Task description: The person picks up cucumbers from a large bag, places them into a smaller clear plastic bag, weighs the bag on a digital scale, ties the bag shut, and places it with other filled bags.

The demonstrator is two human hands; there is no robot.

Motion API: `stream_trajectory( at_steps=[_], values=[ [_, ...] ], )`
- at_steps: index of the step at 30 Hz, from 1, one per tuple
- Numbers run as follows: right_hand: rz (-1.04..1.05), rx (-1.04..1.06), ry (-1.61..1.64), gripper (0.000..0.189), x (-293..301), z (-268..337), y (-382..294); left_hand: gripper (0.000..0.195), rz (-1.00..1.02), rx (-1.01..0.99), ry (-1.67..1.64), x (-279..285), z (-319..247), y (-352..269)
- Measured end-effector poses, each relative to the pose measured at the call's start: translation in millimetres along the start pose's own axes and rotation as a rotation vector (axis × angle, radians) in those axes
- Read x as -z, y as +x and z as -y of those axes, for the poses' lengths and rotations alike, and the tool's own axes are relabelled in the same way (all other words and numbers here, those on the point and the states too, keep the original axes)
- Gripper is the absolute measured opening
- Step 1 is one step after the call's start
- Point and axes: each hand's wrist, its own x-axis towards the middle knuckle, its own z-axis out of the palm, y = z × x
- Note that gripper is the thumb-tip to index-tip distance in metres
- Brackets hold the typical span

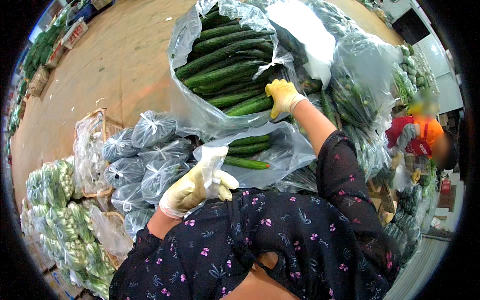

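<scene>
A large clear plastic bag [187,112] stands open before me, packed with long green cucumbers [225,56]. At its right side my right hand [283,97], in a yellowish glove, has its fingers and thumb around the end of a cucumber [250,105] lying on top near the bag's front. Closer to my body lies a smaller clear bag [288,144] with its mouth spread; three cucumbers [245,162] show inside. My left hand [204,180], gloved too, grips the left edge of this smaller bag, with its plastic bunched between the fingers.
Tied bags of dark produce [150,157] are stacked at left, beside a plastic-lined basket [90,150] and bagged pale-green vegetables [63,221]. A white sheet [303,33] and more filled bags [360,78] lie at right. Beyond them is a person in orange [431,131].
</scene>
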Motion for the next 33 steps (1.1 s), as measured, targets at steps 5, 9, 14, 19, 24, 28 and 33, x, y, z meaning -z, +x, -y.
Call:
stream_trajectory(
  at_steps=[5,9,14,19,24,28,33],
  values=[
    [0.002,0.093,0.215,0.057,-13,-21,-3,0.108,0.076,-0.062,-0.024,3,4,4],
    [-0.085,0.095,0.695,0.054,-18,-36,-27,0.105,0.032,-0.096,-0.016,-1,3,4],
    [0.22,0.425,2.335,0.06,-19,-27,-74,0.101,0.012,-0.206,-0.036,3,5,9],
    [0.077,0.65,2.728,0.059,-34,-4,-90,0.098,-0.026,-0.223,-0.068,3,3,13],
    [0.063,0.602,2.686,0.057,-42,6,-106,0.097,-0.016,-0.227,-0.078,-1,2,18],
    [-0.222,0.256,2.435,0.047,-40,-3,-134,0.096,-0.015,-0.237,-0.081,1,3,20],
    [-0.595,-0.331,1.6,0.055,-25,-45,-180,0.098,-0.035,-0.241,-0.054,4,3,14]
  ],
)
